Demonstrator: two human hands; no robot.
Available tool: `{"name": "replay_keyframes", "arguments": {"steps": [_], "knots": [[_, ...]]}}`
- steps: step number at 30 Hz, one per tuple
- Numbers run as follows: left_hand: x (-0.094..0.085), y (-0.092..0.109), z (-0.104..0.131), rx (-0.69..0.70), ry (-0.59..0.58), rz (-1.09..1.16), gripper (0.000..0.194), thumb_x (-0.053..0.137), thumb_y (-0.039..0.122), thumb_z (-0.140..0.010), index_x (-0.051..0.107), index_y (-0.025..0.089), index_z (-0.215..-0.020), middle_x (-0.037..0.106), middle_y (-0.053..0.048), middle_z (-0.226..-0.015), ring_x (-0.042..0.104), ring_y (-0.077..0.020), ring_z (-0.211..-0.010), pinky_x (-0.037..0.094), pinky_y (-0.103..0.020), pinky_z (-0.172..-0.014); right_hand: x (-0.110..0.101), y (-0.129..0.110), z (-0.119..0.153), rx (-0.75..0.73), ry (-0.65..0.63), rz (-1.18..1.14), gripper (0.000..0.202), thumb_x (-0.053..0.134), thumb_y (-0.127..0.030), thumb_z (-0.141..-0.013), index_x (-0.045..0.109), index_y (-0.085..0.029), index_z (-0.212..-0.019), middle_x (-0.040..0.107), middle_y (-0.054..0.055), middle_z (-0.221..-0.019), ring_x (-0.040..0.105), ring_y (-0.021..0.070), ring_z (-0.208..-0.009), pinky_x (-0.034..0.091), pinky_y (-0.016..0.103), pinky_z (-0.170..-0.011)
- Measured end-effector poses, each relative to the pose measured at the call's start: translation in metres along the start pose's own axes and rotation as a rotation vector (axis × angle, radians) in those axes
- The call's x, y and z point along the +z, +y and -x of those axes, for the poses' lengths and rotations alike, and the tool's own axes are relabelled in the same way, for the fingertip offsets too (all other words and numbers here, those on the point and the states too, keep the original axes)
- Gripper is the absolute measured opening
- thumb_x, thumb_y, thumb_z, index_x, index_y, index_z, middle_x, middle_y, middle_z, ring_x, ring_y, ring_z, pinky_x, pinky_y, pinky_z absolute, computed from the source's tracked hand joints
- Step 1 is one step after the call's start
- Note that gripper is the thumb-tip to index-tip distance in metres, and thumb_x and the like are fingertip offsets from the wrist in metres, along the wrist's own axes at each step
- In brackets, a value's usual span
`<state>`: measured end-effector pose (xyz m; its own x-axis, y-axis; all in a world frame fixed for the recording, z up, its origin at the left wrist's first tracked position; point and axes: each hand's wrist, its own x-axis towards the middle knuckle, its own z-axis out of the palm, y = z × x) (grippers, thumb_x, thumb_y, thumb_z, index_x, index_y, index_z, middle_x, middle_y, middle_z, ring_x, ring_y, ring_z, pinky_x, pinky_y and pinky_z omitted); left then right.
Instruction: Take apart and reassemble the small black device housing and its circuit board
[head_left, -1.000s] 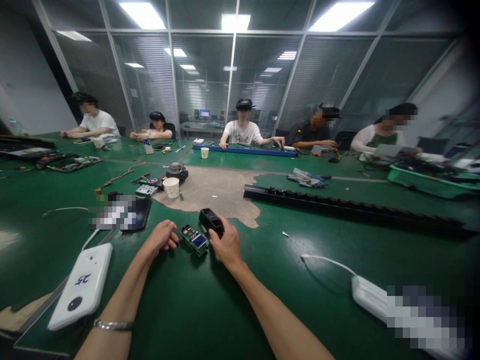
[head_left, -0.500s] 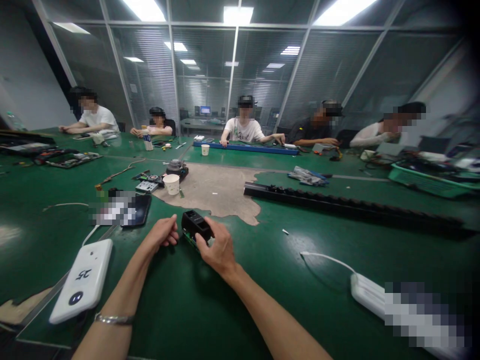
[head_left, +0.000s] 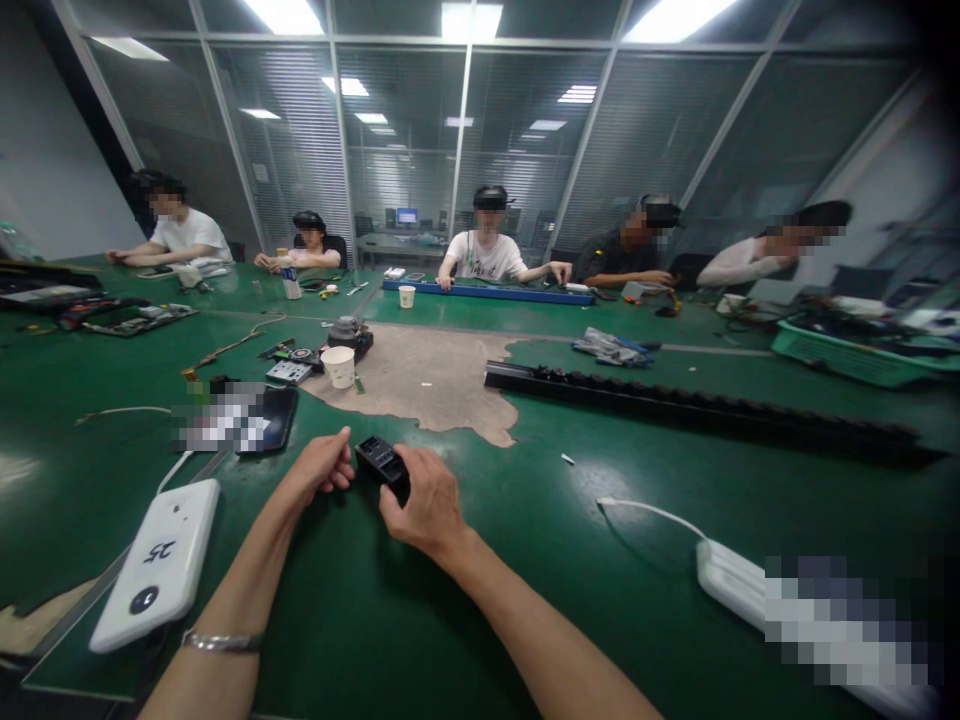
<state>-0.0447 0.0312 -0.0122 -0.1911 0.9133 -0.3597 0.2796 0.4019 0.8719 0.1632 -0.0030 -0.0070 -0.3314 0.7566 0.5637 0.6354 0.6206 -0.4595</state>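
Note:
In my right hand (head_left: 429,497) is a small black plastic boxy device (head_left: 382,460), gripped at its right end between thumb and fingers. Its upper face has cut-outs or sockets and faint markings too small to read. Just left of the device, apart from it, is my left hand (head_left: 328,462), its fingers curled closed. Whether those fingers hold anything is hidden. A silver bracelet (head_left: 221,641) circles the left wrist. Both hands are over the green tabletop (head_left: 360,620).
A white power bank (head_left: 156,565) and a dark tablet-like panel (head_left: 270,418) lie left. Beyond are a paper cup (head_left: 339,368), loose electronic parts (head_left: 291,372), a long black bar (head_left: 675,405) and gloves (head_left: 611,346). A white cabled device (head_left: 731,578) lies right. Several people sit across.
My right hand has turned the black device, so its socketed face shows and the green circuit-board edge seen before is out of sight. My left hand stays curled beside it.

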Motion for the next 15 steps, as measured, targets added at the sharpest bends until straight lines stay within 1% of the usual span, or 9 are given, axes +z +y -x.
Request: {"name": "replay_keyframes", "arguments": {"steps": [4,7,10,13,15], "knots": [[-0.001,-0.002,-0.001,0.022,-0.016,-0.001,0.057,0.039,0.073,-0.072,0.051,0.017,-0.073,0.063,-0.004,-0.058,0.056,-0.0131,-0.042,0.028,-0.019,-0.039,-0.002,-0.001,-0.001,0.017,-0.017,0.007,0.038,0.057,-0.037,-0.074,0.055,-0.018,-0.106,0.058,0.009,-0.099,0.052,0.0242,-0.094,0.041,0.039,-0.085],[-0.002,-0.003,-0.001,0.024,-0.019,-0.003,0.057,0.039,0.073,-0.073,0.051,0.017,-0.073,0.063,-0.004,-0.058,0.056,-0.0129,-0.042,0.028,-0.019,-0.039,0.000,0.000,0.000,0.026,-0.020,0.020,0.045,0.059,-0.042,-0.074,0.052,-0.018,-0.111,0.058,0.010,-0.101,0.053,0.0248,-0.094,0.042,0.039,-0.084],[-0.001,-0.002,-0.002,0.009,-0.013,-0.009,0.056,0.039,0.072,-0.074,0.050,0.017,-0.072,0.063,-0.004,-0.058,0.056,-0.0128,-0.042,0.027,-0.019,-0.038,0.004,0.002,0.002,0.046,-0.046,0.049,0.050,0.062,-0.040,-0.072,0.051,-0.016,-0.115,0.060,0.010,-0.099,0.054,0.0257,-0.093,0.043,0.039,-0.083],[0.000,-0.003,-0.003,0.005,-0.007,-0.039,0.053,0.040,0.069,-0.075,0.051,0.017,-0.073,0.062,-0.004,-0.057,0.055,-0.0126,-0.041,0.028,-0.020,-0.039,0.008,0.005,0.003,0.068,-0.066,0.056,0.041,0.061,-0.037,-0.073,0.054,-0.017,-0.108,0.062,0.009,-0.094,0.055,0.0246,-0.088,0.044,0.037,-0.080],[0.001,-0.004,-0.003,0.026,-0.013,-0.057,0.049,0.041,0.066,-0.076,0.052,0.017,-0.074,0.062,-0.003,-0.058,0.055,-0.0120,-0.040,0.029,-0.020,-0.039,0.009,0.005,0.003,0.073,-0.069,0.042,0.035,0.061,-0.035,-0.073,0.055,-0.018,-0.103,0.062,0.007,-0.091,0.055,0.0237,-0.087,0.044,0.036,-0.080]]}}
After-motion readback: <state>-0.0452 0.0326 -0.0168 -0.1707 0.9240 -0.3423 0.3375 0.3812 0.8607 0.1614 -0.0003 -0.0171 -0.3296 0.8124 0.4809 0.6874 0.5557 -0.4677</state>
